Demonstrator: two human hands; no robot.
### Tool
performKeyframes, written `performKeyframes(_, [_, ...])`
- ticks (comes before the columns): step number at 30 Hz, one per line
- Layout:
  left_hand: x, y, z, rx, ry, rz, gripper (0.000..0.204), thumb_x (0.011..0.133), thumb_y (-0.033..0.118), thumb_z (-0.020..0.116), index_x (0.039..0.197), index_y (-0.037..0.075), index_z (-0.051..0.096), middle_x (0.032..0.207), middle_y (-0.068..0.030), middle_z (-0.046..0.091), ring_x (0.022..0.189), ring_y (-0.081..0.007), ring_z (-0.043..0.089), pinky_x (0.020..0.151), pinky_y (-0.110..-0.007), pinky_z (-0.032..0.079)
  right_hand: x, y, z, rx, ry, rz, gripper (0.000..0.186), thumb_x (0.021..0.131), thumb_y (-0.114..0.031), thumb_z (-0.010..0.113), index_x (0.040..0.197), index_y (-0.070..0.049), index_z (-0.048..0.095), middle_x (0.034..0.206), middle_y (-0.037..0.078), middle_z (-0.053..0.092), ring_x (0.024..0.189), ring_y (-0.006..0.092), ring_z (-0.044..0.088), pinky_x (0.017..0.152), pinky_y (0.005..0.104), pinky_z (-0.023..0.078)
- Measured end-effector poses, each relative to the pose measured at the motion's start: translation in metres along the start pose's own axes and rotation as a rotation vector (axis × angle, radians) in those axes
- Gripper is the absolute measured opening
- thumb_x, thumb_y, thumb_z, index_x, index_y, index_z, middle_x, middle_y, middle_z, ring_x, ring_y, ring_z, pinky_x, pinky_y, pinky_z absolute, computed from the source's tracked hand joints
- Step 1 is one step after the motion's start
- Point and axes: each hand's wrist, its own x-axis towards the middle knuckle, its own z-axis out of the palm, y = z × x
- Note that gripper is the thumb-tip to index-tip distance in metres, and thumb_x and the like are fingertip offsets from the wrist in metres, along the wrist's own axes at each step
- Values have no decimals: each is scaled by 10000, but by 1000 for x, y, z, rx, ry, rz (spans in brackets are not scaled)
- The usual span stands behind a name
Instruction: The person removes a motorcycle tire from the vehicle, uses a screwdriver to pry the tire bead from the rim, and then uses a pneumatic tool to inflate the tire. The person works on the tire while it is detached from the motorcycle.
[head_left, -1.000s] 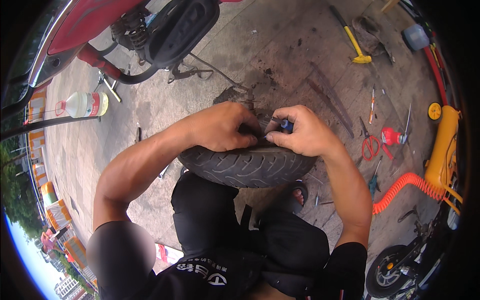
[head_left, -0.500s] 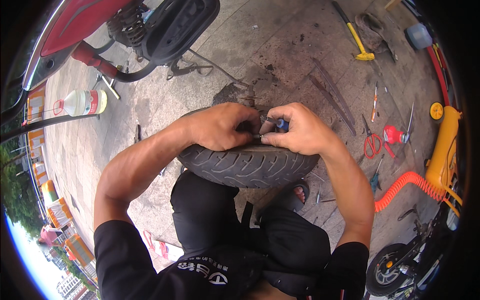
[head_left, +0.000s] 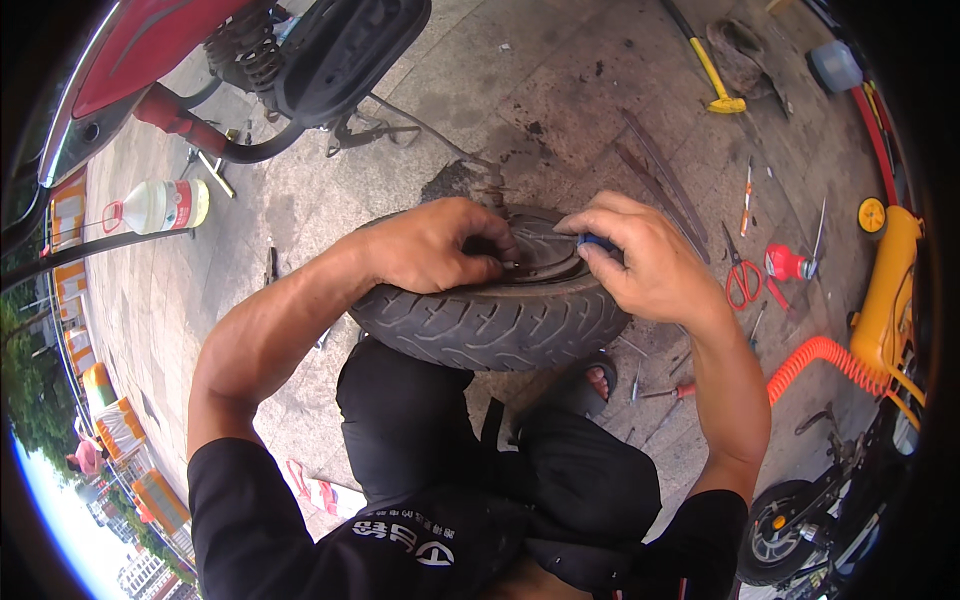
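A black scooter wheel with a treaded tire lies flat in front of my knees. My left hand rests on its near left side, fingers curled and thumb at a small metal piece by the rim; what exactly it grips is hidden. My right hand grips a blue-handled tool above the right side of the rim, its thin shaft pointing left across the wheel.
A red scooter stands upper left, near a plastic jug. On the right lie a yellow-headed hammer, tire levers, red-handled scissors, a red container, a yellow compressor and a coiled orange hose.
My right hand and its blue tool have moved to the right, away from my left hand, uncovering more of the rim. My left hand has shifted only slightly.
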Motion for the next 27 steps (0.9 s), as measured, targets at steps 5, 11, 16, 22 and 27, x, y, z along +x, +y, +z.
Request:
performKeyframes(5, [-1,1,1,-70,-1,-60,252,891,80,680,1123,-14,708,1005,-124,741,945,-178,683,867,-316,535,-9,-9,-2,-18,-22,-84,260,800,-10,702,1059,-6,725,952,156,644,908,348,652,790,416,511])
performKeyframes(11, [-2,5,3,-14,18,-89,245,889,83,680,1112,-12,715,976,-117,745,922,-172,685,854,-315,538,-3,-11,0,-32,-78,-97,264,793,-22,712,1056,-1,721,949,166,644,901,364,644,789,432,508])
performKeyframes(16, [-1,6,4,-14,21,-109,244,889,84,683,1111,-10,718,973,-119,746,919,-169,686,856,-316,539,0,-14,0,-46,-72,-125,240,787,-32,711,1021,20,713,918,187,650,895,391,644,784,455,515])
performKeyframes(22, [-1,6,4,10,34,-105,259,876,110,691,1105,-4,726,978,-139,748,930,-205,697,866,-334,539,6,-15,-3,-57,-166,-85,189,808,-40,694,978,38,715,892,207,663,892,421,649,805,468,524])
performKeyframes(27, [-1,5,5,20,44,-99,241,886,91,694,1101,-14,721,962,-118,749,909,-173,690,850,-319,541,8,-17,0,-32,-103,-80,262,797,-21,695,1053,37,689,895,219,677,913,407,670,827,457,529])
